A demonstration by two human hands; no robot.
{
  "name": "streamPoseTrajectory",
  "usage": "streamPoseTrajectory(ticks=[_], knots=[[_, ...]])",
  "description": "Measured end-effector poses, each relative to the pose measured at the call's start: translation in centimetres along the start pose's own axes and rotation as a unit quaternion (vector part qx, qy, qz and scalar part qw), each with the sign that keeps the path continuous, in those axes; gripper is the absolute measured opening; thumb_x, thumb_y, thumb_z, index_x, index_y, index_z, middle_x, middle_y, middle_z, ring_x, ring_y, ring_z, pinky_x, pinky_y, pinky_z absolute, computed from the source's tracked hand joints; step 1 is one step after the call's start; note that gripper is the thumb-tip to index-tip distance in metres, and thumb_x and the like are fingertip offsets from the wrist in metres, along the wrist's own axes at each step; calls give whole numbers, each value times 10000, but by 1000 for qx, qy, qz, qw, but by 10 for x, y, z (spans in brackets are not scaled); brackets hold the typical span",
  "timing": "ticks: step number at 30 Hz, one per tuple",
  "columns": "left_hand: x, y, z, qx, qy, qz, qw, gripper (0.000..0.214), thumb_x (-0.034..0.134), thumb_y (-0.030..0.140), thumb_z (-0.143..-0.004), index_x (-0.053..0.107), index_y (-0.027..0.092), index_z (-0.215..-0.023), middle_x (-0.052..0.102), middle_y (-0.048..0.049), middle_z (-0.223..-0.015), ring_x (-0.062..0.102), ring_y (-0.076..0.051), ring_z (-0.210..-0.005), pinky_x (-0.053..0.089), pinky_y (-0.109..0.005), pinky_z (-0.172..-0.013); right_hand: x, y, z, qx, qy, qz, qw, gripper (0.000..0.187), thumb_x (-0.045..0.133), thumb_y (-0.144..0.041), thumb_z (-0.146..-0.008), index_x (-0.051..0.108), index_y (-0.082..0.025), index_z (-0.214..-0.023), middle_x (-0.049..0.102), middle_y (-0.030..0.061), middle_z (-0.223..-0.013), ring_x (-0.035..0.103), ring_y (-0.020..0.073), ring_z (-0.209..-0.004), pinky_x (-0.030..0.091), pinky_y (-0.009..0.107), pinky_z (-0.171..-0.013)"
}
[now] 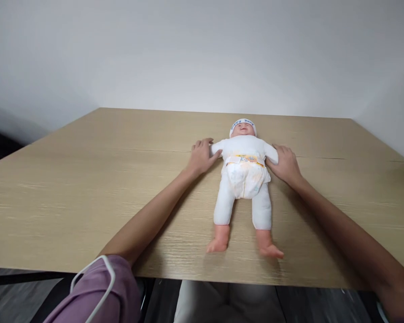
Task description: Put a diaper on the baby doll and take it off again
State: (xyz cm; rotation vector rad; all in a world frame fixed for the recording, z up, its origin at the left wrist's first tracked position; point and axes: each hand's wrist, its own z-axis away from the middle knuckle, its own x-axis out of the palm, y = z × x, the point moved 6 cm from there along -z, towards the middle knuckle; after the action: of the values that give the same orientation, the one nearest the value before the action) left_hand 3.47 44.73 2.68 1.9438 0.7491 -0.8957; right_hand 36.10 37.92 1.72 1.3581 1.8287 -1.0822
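Observation:
A baby doll (244,146) lies on its back on the table, head toward the wall and feet toward me. It has a white cloth body, a white cap with blue lettering and pink feet. A printed diaper (245,179) is around its hips, with an orange and yellow band at the waist. My left hand (202,155) is closed around the end of the doll's arm on the left, thumb toward its body. On the other side, my right hand (285,163) grips the doll's other arm. The doll's hands are hidden in my grasp.
The light wood table (87,188) stretches to both sides, with a seam running across it behind my hands. Its near edge is just beyond my lap. A pale wall (202,54) rises behind it. A white cable (109,269) loops over my left sleeve.

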Motion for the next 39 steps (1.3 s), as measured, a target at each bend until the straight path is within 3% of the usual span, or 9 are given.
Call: streamPoseTrajectory(ticks=[5,10,14,17,23,26,30,34,39], knots=[[17,-9,2,35,-36,-30,998,684,545,592,-992,563,111,-1478,669,-239,-1442,572,-424,-1289,382,-555,-1153,13,1,9,-19,1,1,1000,551,513,-462,-1015,629,-131,-1440,753,211,-1285,649,388,-1130,517,505,-1005],[11,-3,4,-5,-24,-11,1000,543,593,587,-974,666,145,-1280,741,-218,-1269,647,-391,-1169,462,-499,-1059,9,-6,8,13,2,-12,1000,438,500,-435,-1001,712,-139,-1245,774,210,-1144,671,377,-1028,525,458,-888],[-7,15,18,-115,17,94,989,451,694,591,-911,646,211,-1150,781,-105,-1118,694,-310,-1005,510,-389,-875,-7,-15,14,84,1,-88,993,354,527,-446,-964,736,-202,-1110,796,169,-1015,684,348,-897,501,399,-756],[-38,45,49,-139,25,136,981,462,733,609,-876,616,233,-1117,772,-49,-1071,694,-279,-960,496,-351,-815,-36,-18,35,125,1,-162,979,377,560,-484,-941,739,-222,-1143,808,134,-999,699,334,-867,498,384,-728],[-92,124,177,-99,-66,184,976,413,710,561,-904,523,261,-1119,734,-35,-1019,696,-265,-889,473,-338,-732,-111,-37,116,51,-66,-295,952,485,622,-535,-921,729,-222,-1275,808,73,-1096,732,317,-971,550,380,-817],[-81,153,265,-116,-127,231,958,384,711,501,-910,468,283,-1113,718,-31,-1016,685,-255,-861,514,-356,-754,-140,-50,173,25,-124,-301,945,434,646,-448,-947,725,-252,-1326,793,67,-1202,731,306,-1031,562,383,-862],[-43,171,372,-161,-220,281,920,349,695,376,-855,435,290,-1071,723,-26,-1007,704,-255,-849,541,-358,-752,-168,-67,246,-18,-154,-276,948,448,640,-351,-986,692,-316,-1429,742,86,-1365,689,324,-1191,555,443,-1004],[-34,171,443,-163,-267,255,915,371,687,301,-754,454,288,-1042,717,-24,-966,715,-280,-854,535,-375,-757,-171,-93,297,-40,-233,-284,929,481,607,-310,-1019,651,-333,-1498,724,89,-1410,651,327,-1281,530,476,-1103],[-58,160,480,-163,-292,206,920,364,638,271,-746,476,290,-1071,752,-35,-1060,737,-303,-933,535,-395,-832,-140,-123,324,-56,-265,-272,923,599,602,-166,-898,663,-289,-1481,742,81,-1349,649,309,-1260,524,454,-1130]])
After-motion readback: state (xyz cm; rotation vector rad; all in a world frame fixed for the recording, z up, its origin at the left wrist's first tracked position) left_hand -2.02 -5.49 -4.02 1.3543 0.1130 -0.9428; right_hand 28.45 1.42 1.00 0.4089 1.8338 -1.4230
